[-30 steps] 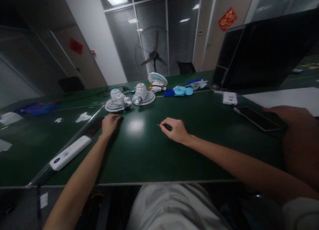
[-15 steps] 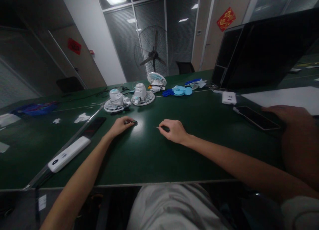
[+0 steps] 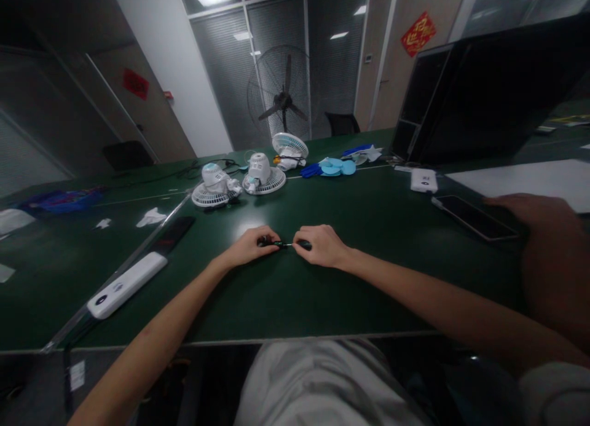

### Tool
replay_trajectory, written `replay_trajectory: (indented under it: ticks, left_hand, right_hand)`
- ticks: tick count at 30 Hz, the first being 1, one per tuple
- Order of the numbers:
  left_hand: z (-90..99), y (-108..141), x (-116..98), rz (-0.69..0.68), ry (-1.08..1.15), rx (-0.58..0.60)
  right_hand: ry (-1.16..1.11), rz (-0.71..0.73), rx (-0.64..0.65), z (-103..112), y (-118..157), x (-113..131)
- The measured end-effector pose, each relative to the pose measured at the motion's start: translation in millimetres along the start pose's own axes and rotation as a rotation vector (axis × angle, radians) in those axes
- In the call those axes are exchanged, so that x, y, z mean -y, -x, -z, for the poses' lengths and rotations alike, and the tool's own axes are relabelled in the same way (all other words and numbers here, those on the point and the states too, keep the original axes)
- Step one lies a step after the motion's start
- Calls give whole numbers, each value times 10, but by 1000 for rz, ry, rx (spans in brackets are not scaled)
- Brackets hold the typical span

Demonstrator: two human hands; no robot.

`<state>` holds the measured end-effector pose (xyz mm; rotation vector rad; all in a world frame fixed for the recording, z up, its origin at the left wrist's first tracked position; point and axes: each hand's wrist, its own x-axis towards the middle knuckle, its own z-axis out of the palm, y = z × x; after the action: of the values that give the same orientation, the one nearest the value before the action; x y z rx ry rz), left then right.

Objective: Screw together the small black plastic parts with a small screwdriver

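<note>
Writing: red sign (image 3: 418,34) on the right door is carrying gold characters I'm not managing to read; second red sign (image 3: 136,83) is showing too dark; marks on the long white device (image 3: 131,284) and the small white device (image 3: 424,181) are coming out too small. Green tabletop (image 3: 258,303) is reflecting a ceiling light; three small white fans (image 3: 259,168) are sitting toward the far side, light-blue discs (image 3: 338,166) to their right. Behind, a big caged fan (image 3: 283,100) is standing before glass partitions (image 3: 221,63). Another person's hand (image 3: 530,206) is resting near the phone (image 3: 477,217). Left hand (image 3: 254,244) is pinching a small dark part (image 3: 279,244), grip narrow; right hand (image 3: 322,244) is pinching a thin shaft (image 3: 288,245), pointing at the part mid-tabletop. Can't tell if they're touching. Versus the earlier frames: left hand is sitting closer to the right one, part now lining up with the shaft; fans are staying put.
</note>
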<state>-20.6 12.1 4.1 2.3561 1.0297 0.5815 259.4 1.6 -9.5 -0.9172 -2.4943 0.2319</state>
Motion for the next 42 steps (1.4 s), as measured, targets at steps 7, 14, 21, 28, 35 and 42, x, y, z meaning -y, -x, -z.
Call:
replay_trajectory:
  ticks: [7, 14, 21, 28, 35, 42]
  left_hand:
    - [-30, -3, -74, -32, 15, 18]
    - [-91, -22, -136, -35, 17, 32]
    - [-114, -29, -115, -8, 27, 34]
    - [-95, -11, -79, -23, 12, 29]
    - [-173, -31, -159, -148, -106, 1]
    - [-125, -41, -124, -117, -303, 4]
  right_hand:
    - [0, 19, -14, 7, -3, 9]
    - [-18, 46, -32, 19, -6, 44]
    - [-16, -22, -57, 5, -16, 23]
    - [-7, -117, -142, -37, -25, -27]
    - [-21, -182, -237, -41, -28, -53]
    - [-70, -177, -238, -14, -22, -42]
